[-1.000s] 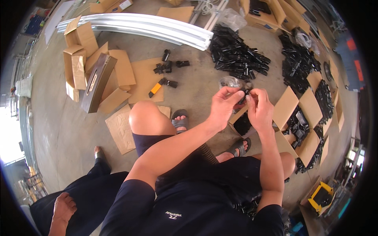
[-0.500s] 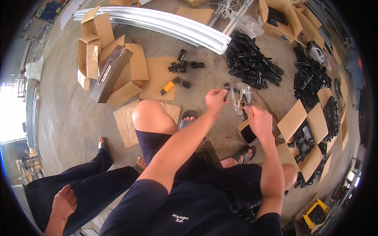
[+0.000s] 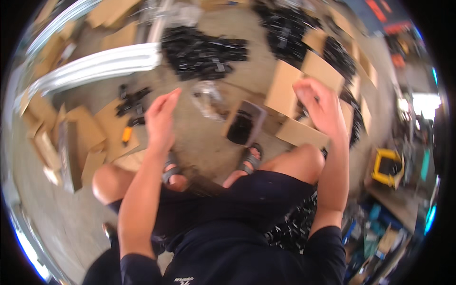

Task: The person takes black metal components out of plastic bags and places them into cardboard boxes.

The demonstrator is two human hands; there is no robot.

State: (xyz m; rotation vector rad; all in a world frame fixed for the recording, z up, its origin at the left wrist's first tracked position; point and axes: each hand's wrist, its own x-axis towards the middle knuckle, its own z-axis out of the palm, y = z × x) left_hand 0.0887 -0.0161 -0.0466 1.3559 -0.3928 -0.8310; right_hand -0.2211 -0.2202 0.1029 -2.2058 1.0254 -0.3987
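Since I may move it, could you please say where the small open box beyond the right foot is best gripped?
Probably grip the small open box by its left and right sides, from above: its open top faces up, edges exposed.

1. Beneath me I see a grey-brown concrete floor (image 3: 85, 209), with darker stains.
2. At my far right, a white patch of light (image 3: 426, 104) glares amid dim, blurred surroundings.
3. Low on my left, a bluish-white strip of brightness (image 3: 29, 251) shines.
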